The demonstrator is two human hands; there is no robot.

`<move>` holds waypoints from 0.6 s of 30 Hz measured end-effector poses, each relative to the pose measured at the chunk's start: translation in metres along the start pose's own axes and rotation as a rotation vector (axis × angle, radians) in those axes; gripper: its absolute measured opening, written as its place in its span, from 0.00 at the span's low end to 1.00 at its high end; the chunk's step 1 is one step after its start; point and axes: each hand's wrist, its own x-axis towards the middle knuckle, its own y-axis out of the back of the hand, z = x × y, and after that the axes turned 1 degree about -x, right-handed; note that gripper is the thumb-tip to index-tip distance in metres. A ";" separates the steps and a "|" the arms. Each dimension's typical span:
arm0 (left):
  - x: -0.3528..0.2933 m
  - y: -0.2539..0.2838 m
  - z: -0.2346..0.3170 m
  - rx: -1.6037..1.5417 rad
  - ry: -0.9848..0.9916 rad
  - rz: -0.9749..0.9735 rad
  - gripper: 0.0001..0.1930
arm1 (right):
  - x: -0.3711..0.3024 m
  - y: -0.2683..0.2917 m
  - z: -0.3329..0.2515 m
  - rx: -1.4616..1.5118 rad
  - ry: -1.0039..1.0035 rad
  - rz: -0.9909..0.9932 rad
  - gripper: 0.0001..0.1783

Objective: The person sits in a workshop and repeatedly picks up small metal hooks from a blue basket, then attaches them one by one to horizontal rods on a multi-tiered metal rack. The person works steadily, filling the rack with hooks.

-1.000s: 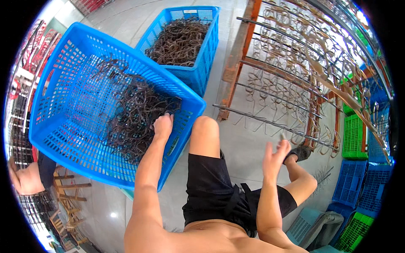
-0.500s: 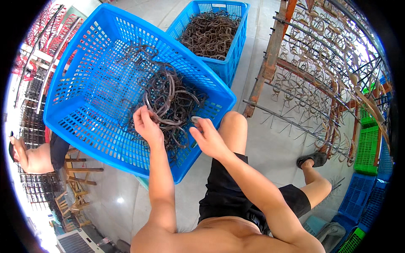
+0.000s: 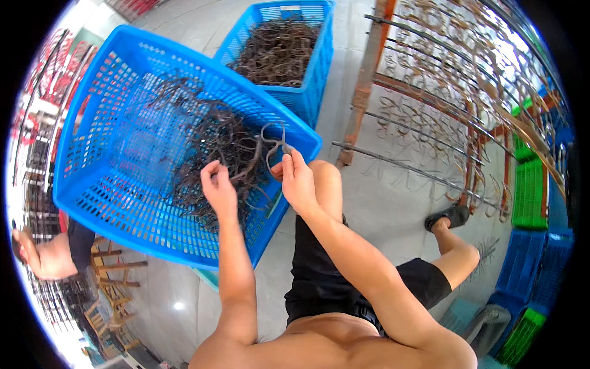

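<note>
Inside the tilted blue crate [image 3: 123,178] lies a tangle of thin, dark brown curved strips [image 3: 224,138]. Over the crate's near right side, my right hand [image 3: 296,181] pinches a grey-brown looped strip [image 3: 275,146] between thumb and fingers. It rises above the pile, with its lower part hidden by the fingers. My left hand [image 3: 219,190] hovers at the pile's near edge, fingers curled together. A strip passes close to its fingertips, but whether they grip it cannot be made out.
Behind stands a second blue crate [image 3: 319,80] full of similar strips [image 3: 276,52]. To the right, a rusty rack [image 3: 364,92] carries rows of hanging curved pieces. Green crates [image 3: 530,194] and blue crates [image 3: 521,261] line the far right. Another person's arm [image 3: 52,255] shows at left, near wooden stools [image 3: 117,270].
My right hand, whose fingers were apart, now holds a looped strip. My left hand no longer lies against the large loop atop the pile. The whole view has shifted slightly.
</note>
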 end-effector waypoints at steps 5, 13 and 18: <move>-0.007 0.013 -0.016 0.142 0.082 -0.289 0.18 | -0.018 0.102 -0.004 0.255 0.142 0.110 0.17; -0.009 -0.006 -0.018 0.580 -0.104 -0.454 0.14 | -0.026 0.267 -0.001 0.217 0.206 0.996 0.08; 0.003 -0.013 -0.003 0.403 -0.054 -0.336 0.10 | -0.004 0.274 0.005 0.184 0.042 1.057 0.13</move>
